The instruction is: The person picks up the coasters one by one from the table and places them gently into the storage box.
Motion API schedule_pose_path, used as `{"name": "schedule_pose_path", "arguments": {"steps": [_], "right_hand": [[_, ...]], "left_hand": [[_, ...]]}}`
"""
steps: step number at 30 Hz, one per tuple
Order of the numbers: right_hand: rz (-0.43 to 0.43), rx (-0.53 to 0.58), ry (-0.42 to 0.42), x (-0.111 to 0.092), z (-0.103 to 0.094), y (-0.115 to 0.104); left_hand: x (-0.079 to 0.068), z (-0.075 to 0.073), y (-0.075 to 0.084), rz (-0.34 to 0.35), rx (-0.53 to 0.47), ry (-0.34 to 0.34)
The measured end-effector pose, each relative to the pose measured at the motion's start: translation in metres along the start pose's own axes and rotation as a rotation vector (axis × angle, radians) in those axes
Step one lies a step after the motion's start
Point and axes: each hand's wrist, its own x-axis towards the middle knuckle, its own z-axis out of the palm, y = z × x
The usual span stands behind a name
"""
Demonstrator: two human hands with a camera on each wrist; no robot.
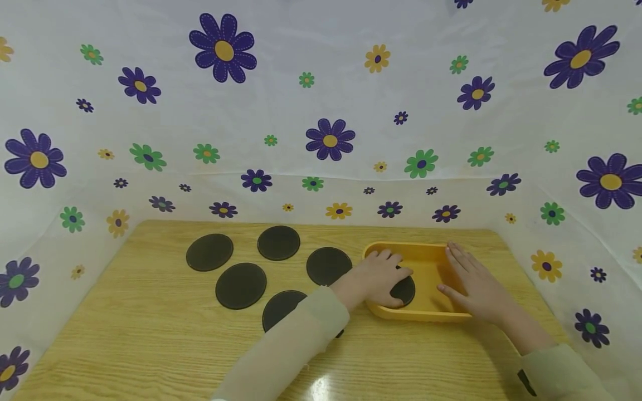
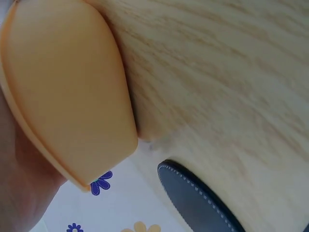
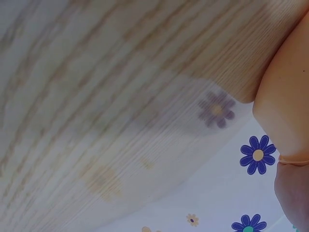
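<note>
My left hand (image 1: 377,279) reaches over the left side of a yellow-orange plastic tray (image 1: 426,316) and holds a round black coaster (image 1: 405,289) inside it. The thumb is at the coaster's near edge and the fingers spread over its far side, covering much of it. On the tray's right end rests my right hand (image 1: 476,284), fingers straight along the rim and the thumb reaching inside. In the left wrist view the tray's outer wall (image 2: 72,92) fills the upper left, with part of the left hand (image 2: 24,179) behind it.
Several more black coasters lie flat left of the tray, among them a far one (image 1: 278,243) and a near one (image 1: 283,309) partly under my left sleeve. One shows a stitched edge (image 2: 193,198). A flowered white cloth (image 1: 281,111) surrounds the wooden table (image 1: 150,334).
</note>
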Motion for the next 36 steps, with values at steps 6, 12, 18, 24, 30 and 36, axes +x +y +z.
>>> {"name": "schedule_pose_path", "arguments": {"steps": [6,12,18,24,30,36], "right_hand": [[0.026,0.012,-0.027,0.000,-0.002,-0.001],[0.006,0.001,0.001,-0.002,0.000,0.000],[-0.006,-0.006,0.013,-0.002,0.001,0.001],[-0.002,-0.003,0.004,0.000,0.000,0.002],[0.003,-0.001,0.002,0.000,-0.001,0.002],[0.018,0.017,-0.023,0.000,-0.002,0.001]], "left_hand": [[-0.009,-0.005,-0.005,0.033,0.033,0.035],[-0.029,-0.009,-0.019,0.036,0.038,0.107],[-0.052,-0.016,-0.039,0.004,0.014,0.147],[-0.070,-0.011,-0.061,-0.036,-0.048,0.159],[-0.081,0.003,-0.081,-0.096,-0.093,0.142],[-0.081,0.018,-0.089,-0.144,-0.089,0.078]]}}
